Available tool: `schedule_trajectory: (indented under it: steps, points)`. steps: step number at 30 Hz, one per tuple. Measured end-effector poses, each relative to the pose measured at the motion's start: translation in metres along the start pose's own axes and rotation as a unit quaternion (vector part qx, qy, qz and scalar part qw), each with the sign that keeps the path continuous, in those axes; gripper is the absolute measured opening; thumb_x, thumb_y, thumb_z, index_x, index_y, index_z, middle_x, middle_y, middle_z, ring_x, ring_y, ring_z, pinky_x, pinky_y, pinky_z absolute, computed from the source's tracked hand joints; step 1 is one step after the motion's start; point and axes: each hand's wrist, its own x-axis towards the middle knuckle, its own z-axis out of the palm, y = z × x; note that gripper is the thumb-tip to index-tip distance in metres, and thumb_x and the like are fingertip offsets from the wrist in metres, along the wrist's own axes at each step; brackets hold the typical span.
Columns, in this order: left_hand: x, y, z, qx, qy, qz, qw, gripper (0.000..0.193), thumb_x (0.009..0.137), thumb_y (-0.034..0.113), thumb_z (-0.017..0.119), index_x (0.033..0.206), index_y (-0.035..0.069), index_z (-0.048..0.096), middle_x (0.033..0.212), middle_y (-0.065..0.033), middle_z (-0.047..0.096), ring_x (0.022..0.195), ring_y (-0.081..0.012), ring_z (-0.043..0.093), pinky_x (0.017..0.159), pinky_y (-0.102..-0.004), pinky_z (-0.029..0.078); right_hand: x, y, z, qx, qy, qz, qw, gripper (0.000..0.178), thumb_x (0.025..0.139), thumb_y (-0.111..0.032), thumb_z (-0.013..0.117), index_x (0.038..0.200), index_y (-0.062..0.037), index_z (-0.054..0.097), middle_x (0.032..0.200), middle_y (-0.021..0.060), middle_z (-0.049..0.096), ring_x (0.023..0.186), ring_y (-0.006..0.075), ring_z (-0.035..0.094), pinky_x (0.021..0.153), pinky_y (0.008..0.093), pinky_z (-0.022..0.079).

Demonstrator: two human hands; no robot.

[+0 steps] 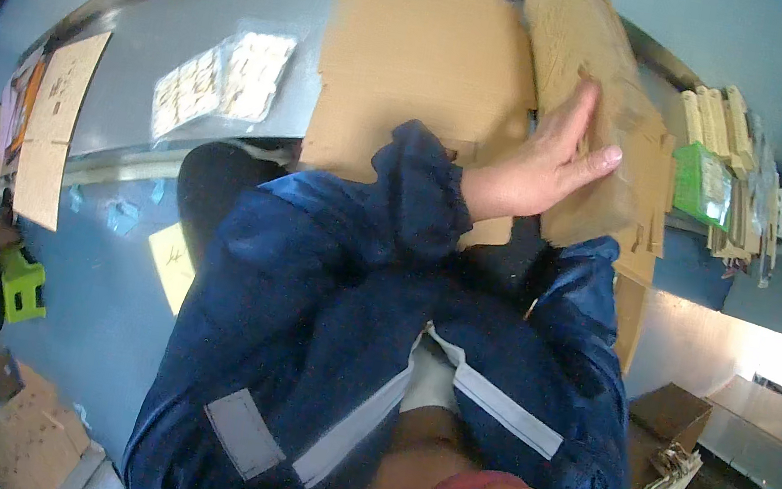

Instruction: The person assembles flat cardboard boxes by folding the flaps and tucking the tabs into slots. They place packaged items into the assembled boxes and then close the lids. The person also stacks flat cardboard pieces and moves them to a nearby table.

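My left arm reaches across to the right, and my left hand [544, 166] lies against a long tan bundle [624, 118] that looks wrapped in clear film. Its thumb and fingers are stretched out, pressing on the bundle's side rather than wrapped round it. The bundle stands tilted along the right edge of a flat piece of brown cardboard [432, 38] on the table. My right sleeve runs up to the bundle's near end. Behind the bundle, my right hand is hidden.
On the grey table [146, 21], two pale trays [189, 95] of small pieces lie left of the cardboard. A cardboard sheet [54, 118] overhangs the left side. To the right are a green box [698, 184] and pale strips [723, 122]. A green stool [23, 286] stands at lower left.
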Motion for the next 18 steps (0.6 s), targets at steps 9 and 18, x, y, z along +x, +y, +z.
schedule_trajectory:
  steps: [9,18]
  points:
    - [-0.013,-0.004,0.077,0.114,-0.216,0.153,0.958,0.078,0.094,0.033,0.062,0.153,-0.002,0.025,0.158,-0.0272,0.022,0.147,-0.0414,0.024,0.120,-0.0467,0.022,-0.021,-0.002,-0.020,0.071,-0.104,-0.013,0.992,0.090,0.090,-0.040,0.066,0.155,-0.0006,0.019,0.140,0.0205,0.051,0.116,0.0326,0.059,0.095,0.0494,0.054]
    - [-0.052,0.029,0.084,0.136,-0.303,0.202,0.921,0.068,0.085,0.021,0.065,0.145,0.002,0.040,0.154,-0.0220,0.034,0.141,-0.0401,0.034,0.116,-0.0487,0.028,-0.057,0.023,0.086,0.214,-0.192,-0.086,0.954,0.102,0.075,-0.029,0.077,0.152,0.0049,0.020,0.125,0.0224,0.052,0.109,0.0377,0.055,0.081,0.0430,0.059]
